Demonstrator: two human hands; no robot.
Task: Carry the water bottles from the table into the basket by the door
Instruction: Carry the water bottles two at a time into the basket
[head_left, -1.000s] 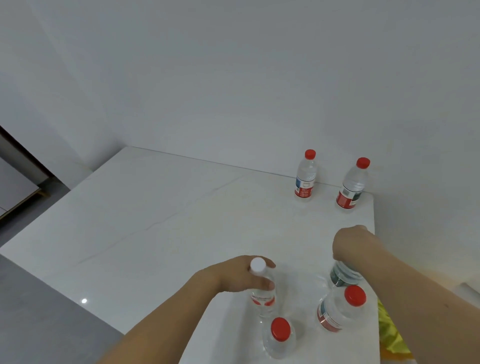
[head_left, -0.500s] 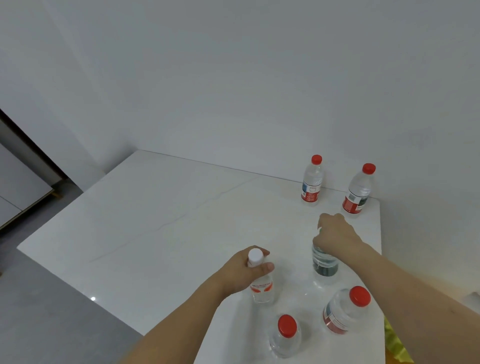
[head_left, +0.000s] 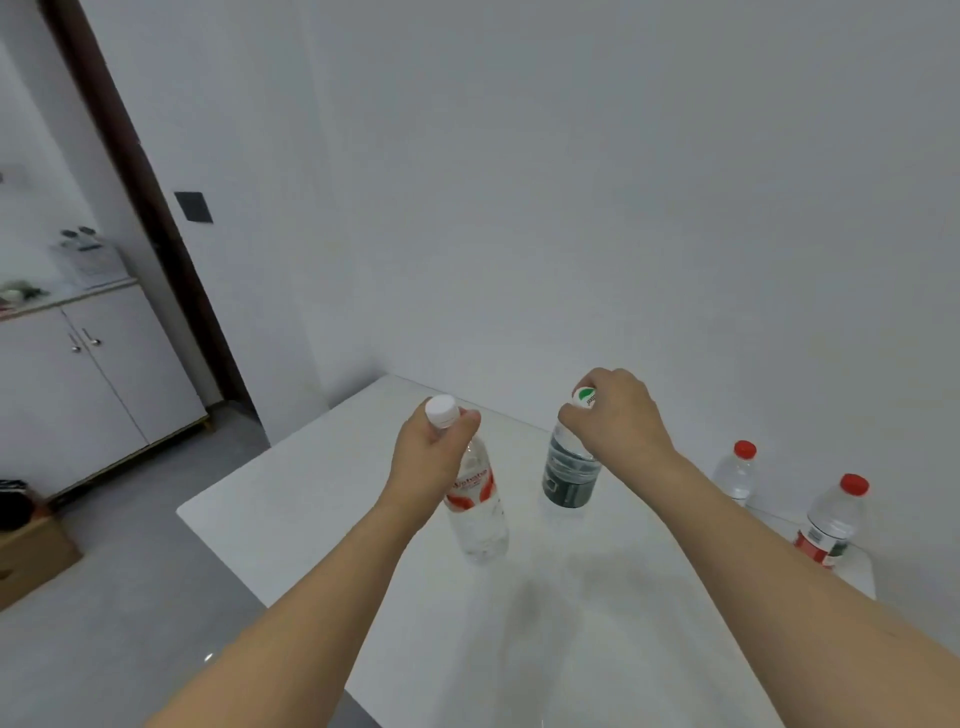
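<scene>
Above the table (head_left: 322, 499), each hand's fingers grip a bottle neck; two red-capped bottles (head_left: 736, 470) stand right.

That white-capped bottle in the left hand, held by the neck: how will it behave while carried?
The white-capped bottle looks full of clear water, so probably heavy for its size. Gripped only at the neck by the left hand, it may swing. The thin clear plastic would likely flex if squeezed at the body.
</scene>
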